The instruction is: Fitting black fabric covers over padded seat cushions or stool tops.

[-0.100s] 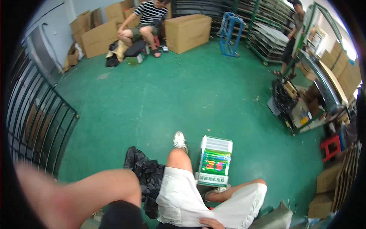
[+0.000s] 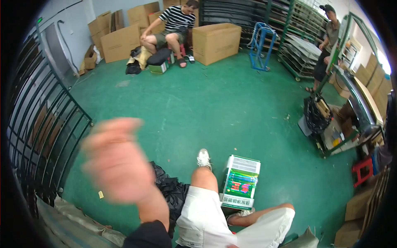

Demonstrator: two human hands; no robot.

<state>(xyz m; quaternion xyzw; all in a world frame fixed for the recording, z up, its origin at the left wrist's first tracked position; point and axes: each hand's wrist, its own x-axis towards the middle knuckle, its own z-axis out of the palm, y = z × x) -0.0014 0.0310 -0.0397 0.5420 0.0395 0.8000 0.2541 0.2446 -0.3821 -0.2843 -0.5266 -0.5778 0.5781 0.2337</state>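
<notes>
My left hand [image 2: 120,161] is raised in front of me on the left, smeared by motion. Its fingers are too blurred to read, and I see no object in it. Below and beside that wrist, a crumpled black plastic bag [image 2: 175,192] lies on the floor. Only a sliver of my right hand [image 2: 232,246] shows at the lower edge, by my white shorts; its fingers are hidden. Between my lower legs a green and white box [image 2: 242,182] with a shiny printed panel stands on the floor, apart from both hands.
A dark green barred rack [image 2: 53,124] lines the left side, with pale sacks [image 2: 78,223] below it. Cardboard boxes [image 2: 217,43] and a seated person [image 2: 175,25] are at the back. On the right are a standing person [image 2: 328,45], a cart [image 2: 343,138] and a red stool [image 2: 362,170].
My left hand and forearm have swung up and right from the lower left. My right hand has mostly dropped out of the lower edge. The view has shifted slightly left.
</notes>
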